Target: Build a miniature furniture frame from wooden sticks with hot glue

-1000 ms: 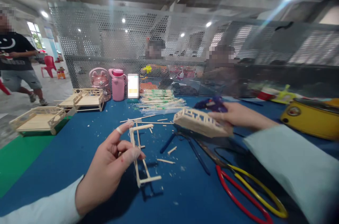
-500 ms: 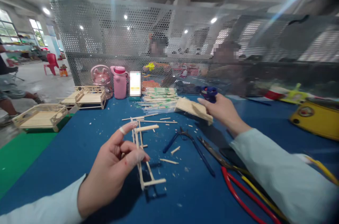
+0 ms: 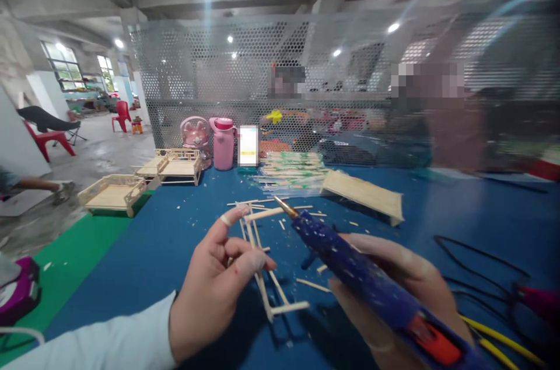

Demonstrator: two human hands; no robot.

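Note:
My left hand (image 3: 214, 288) pinches a small frame of thin wooden sticks (image 3: 289, 307) between thumb and fingers, tilted a little above the blue table. White tape wraps its index finger. In my right hand (image 3: 411, 268) is a blue hot glue gun (image 3: 345, 259), spotted with pale residue, its fingers wrapped round the body. The brass nozzle (image 3: 285, 206) points up and left, by the stick at the frame's upper end; whether they touch I cannot tell. Loose stick pieces (image 3: 312, 285) lie under the gun.
Behind the hands are a bundle of sticks (image 3: 291, 171) and a slatted wooden panel (image 3: 363, 195). A pink bottle (image 3: 224, 148) and a lit phone (image 3: 248, 145) stand before a mesh divider. Small wooden bed models (image 3: 114, 194) sit left; a black cable (image 3: 485, 256) lies right.
My right hand has brought the glue gun from beside the slatted panel towards me, its nozzle now by the stick frame. My left hand keeps its hold. The view has swung left.

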